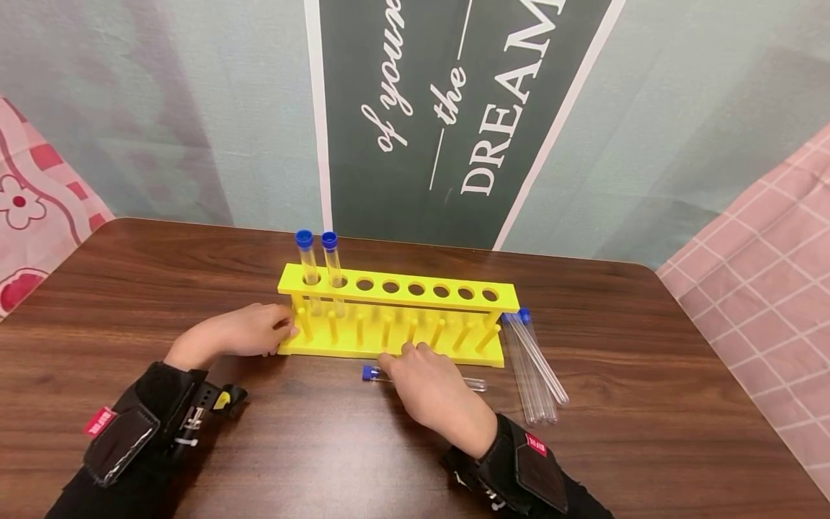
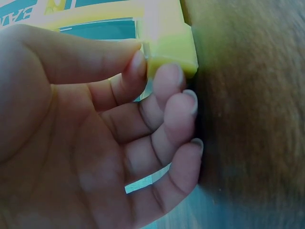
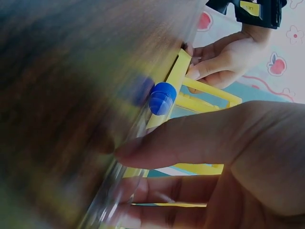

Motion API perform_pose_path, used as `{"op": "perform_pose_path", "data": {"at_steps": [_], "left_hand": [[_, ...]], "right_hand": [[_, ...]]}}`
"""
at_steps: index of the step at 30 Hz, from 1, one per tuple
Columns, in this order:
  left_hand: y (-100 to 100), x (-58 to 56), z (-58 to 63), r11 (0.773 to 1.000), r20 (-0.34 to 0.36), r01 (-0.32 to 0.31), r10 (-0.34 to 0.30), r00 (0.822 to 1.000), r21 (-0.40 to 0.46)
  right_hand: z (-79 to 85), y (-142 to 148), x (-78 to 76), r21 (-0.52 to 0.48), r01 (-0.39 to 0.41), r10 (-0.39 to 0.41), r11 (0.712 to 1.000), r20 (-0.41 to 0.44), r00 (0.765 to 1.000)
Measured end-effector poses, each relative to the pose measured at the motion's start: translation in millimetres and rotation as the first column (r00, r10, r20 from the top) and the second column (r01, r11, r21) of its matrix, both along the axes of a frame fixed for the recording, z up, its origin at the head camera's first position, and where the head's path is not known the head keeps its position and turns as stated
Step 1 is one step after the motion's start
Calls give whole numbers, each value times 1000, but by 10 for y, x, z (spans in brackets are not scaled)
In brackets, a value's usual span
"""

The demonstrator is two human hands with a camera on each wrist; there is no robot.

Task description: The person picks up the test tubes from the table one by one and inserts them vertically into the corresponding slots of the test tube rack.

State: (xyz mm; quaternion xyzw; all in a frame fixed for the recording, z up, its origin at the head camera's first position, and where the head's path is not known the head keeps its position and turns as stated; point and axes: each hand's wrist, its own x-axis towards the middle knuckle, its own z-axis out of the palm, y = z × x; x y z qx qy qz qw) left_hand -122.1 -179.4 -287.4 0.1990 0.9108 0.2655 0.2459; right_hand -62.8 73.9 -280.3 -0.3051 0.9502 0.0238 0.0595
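A yellow test tube rack [image 1: 350,349] stands on the table, with two blue-capped test tubes [image 1: 308,261] upright in its leftmost holes. My left hand [image 1: 249,330] holds the rack's left end, thumb and index finger at the base corner in the left wrist view. Just in front of the rack, a clear test tube with a blue cap [image 3: 162,98] lies flat on the table. My right hand [image 1: 431,386] pinches this tube between thumb and fingers, its cap pointing left. The hand covers the tube's middle in the head view.
Several more clear test tubes [image 1: 534,371] with blue caps lie in a loose pile by the rack's right end. Behind the brown wooden table [image 1: 635,346] hangs a printed cloth [image 1: 259,144]. Pink patterned cloths flank it on both sides.
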Motion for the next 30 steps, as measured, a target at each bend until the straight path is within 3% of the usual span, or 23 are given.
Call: {"op": "perform_pose_path", "data": {"at_steps": [25, 30], "left_hand": [[-10, -19, -29, 1000, 0, 4, -4, 1000, 4], [2, -13, -15, 1000, 6, -6, 6, 1000, -3]], "right_hand": [[-16, 2, -19, 12, -10, 10, 1000, -11, 1000], [3, 13, -28, 5, -19, 19, 1000, 25, 999]]}}
